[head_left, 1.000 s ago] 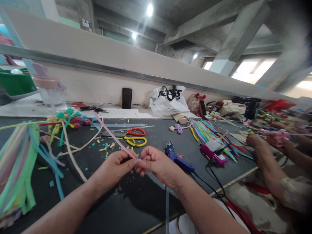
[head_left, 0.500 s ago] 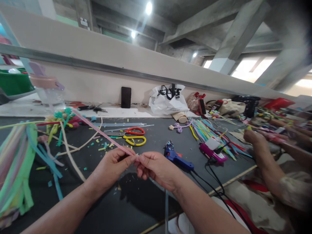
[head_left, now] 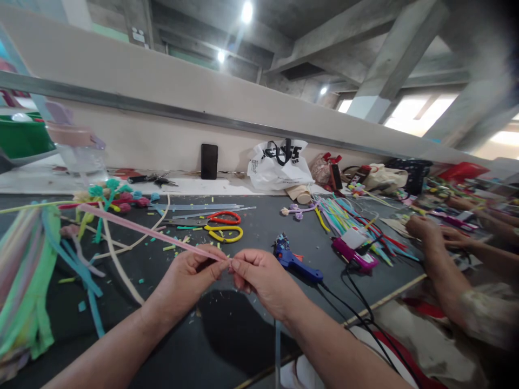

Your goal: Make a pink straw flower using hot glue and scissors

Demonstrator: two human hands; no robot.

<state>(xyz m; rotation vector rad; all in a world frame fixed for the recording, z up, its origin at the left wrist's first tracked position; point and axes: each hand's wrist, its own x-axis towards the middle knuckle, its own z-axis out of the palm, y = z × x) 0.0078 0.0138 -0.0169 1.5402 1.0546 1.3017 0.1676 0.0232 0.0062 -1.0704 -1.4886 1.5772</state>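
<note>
A long pink chenille stem (head_left: pixel 146 232) slants from the upper left down into my fingers. My left hand (head_left: pixel 198 273) is closed in a pinch on it near its lower end. Close against that, my right hand (head_left: pixel 257 275) pinches the very tip, which the fingertips mostly hide. Behind the hands lie scissors (head_left: pixel 222 226) with one red and one yellow handle. A blue hot glue gun (head_left: pixel 298 265) rests just right of my right hand, its cord running toward the table's front edge.
Bundled coloured stems (head_left: pixel 30 281) lie at the left, near a clear bottle (head_left: pixel 81 156). Farther right are another stem bundle (head_left: pixel 344 216) and a purple glue gun (head_left: pixel 354 256). A phone (head_left: pixel 209 161) leans at the back by a white bag (head_left: pixel 279 165). A co-worker's arms (head_left: pixel 441 265) reach in from the right.
The free end of the pink stem has swung left and down. My hands stay pinched together at nearly the same spot. The co-worker's hands at the right have shifted.
</note>
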